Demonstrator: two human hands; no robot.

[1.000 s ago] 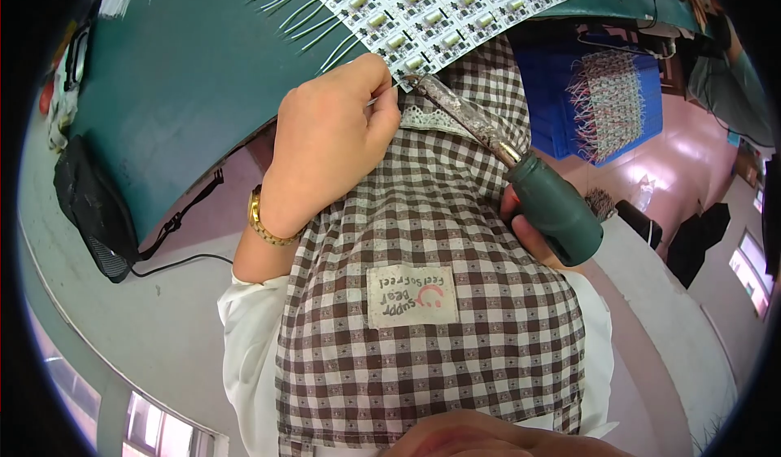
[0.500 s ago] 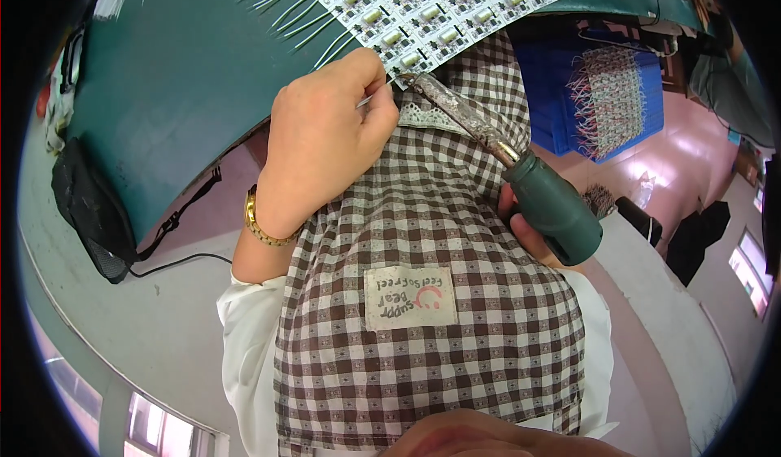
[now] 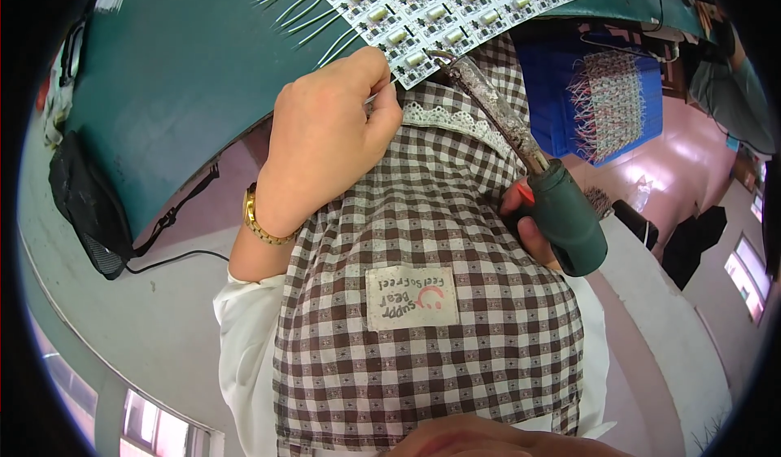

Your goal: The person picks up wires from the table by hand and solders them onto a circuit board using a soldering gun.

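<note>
My left hand [image 3: 329, 135] pinches a thin pale wire [image 3: 372, 99] at the near corner of a white circuit board panel [image 3: 435, 26], which carries rows of small parts. My right hand [image 3: 527, 223] is wrapped round the dark green handle of a soldering iron [image 3: 498, 115], partly hidden behind it. The iron's bent tip reaches the panel's near edge, right of my left fingers; whether it touches cannot be told. Several light wires [image 3: 313, 21] stick out from the panel's left edge over the green table mat [image 3: 195, 74].
At the right, a blue bin [image 3: 545, 107] holds a bundle of red and white wires [image 3: 610, 103]. A black mesh bag [image 3: 89, 209] with a strap hangs by the table's left edge. A checked apron [image 3: 439, 237] covers my lap below the panel.
The iron's tip has moved right and slightly up, away from the corner by my left fingers. Its handle has dropped a little. The panel and my left hand have shifted slightly right.
</note>
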